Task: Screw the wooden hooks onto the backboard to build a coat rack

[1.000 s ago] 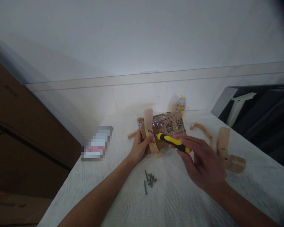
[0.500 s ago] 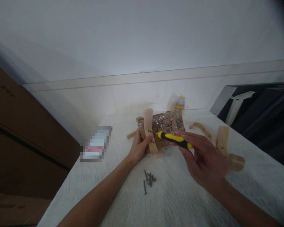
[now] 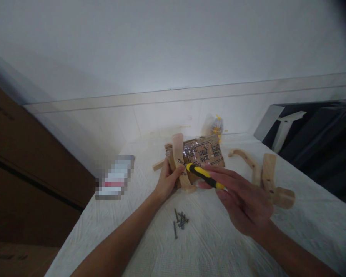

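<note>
My left hand [image 3: 166,182] grips a curved wooden piece [image 3: 179,157] that stands upright against a plastic-wrapped brown package [image 3: 203,154]. A yellow and black screwdriver [image 3: 203,174] lies in the fingers of my right hand [image 3: 242,198], and its tip meets a hole in the wooden piece near my left thumb. Several dark screws [image 3: 180,221] lie loose on the white cloth [image 3: 207,246] just below my hands.
More curved wooden parts [image 3: 269,179] lie to the right. A small bag with yellow bits [image 3: 215,125] sits behind the package by the wall. A blurred-out flat item [image 3: 113,179] lies at the left. Brown cardboard [image 3: 23,173] stands left; a dark panel [image 3: 320,138] right.
The screwdriver has rolled a little in my right fingers, which shifted slightly left and down. My left hand still holds the wooden piece in the same place.
</note>
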The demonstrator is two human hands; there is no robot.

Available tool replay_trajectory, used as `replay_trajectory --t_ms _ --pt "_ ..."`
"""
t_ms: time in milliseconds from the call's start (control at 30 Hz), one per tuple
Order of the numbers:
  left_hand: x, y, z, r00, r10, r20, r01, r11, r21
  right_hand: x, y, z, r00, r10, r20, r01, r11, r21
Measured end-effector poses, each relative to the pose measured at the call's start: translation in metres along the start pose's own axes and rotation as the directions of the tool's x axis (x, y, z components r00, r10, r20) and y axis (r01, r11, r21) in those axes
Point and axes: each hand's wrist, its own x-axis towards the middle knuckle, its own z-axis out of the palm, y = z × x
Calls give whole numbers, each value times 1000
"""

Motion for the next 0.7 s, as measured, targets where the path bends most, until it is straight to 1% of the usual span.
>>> replay_trajectory --t_ms 33,167,233,300,367,433,600,700 --pt "0 0 0 1000 0 3 0 1000 -1 -1 1 0 1000 -7 -5 7 1000 12" --pt "-2 0 1 1000 2 24 -1 1000 -9 -7 4 3 996 -22 -92 23 1000 13" --pt "-3 0 1 999 11 39 -11 1000 3 -8 4 7 994 24 -106 -18 998 60" --pt "-3 0 1 999 29 43 -30 999 25 -8 2 9 991 85 -106 -69 987 147" --pt "-3 -1 1 998 43 44 -45 998 41 -7 0 9 989 106 -102 -86 978 188" --pt "-2 -2 1 997 46 55 -49 998 50 -6 -2 7 992 99 -75 -84 979 188" --pt "-1 -6 -1 997 57 61 -59 997 39 -5 -2 -2 991 121 62 -132 964 229" --pt "-1 -6 -2 997 50 58 -53 997 51 -4 -2 -3 995 80 62 -90 980 178"
